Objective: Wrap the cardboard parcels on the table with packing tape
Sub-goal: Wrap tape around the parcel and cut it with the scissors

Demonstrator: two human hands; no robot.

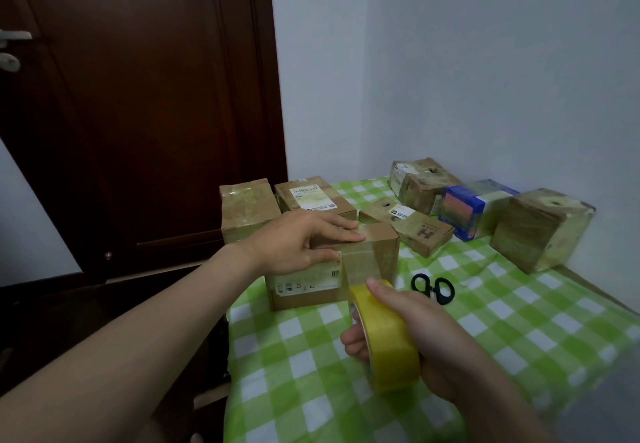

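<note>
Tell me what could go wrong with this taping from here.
1. The box stands near the table edge, steadied only by the left hand on top; a hard pull on the tape roll may drag it off.
2. The tape between roll and box may twist or crease.
3. Both hands are busy, so reaching the scissors means the right hand letting the roll go slack.

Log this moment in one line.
step: taping parcel | left hand: presses parcel | right hand: grips tape roll | scissors: on table
</note>
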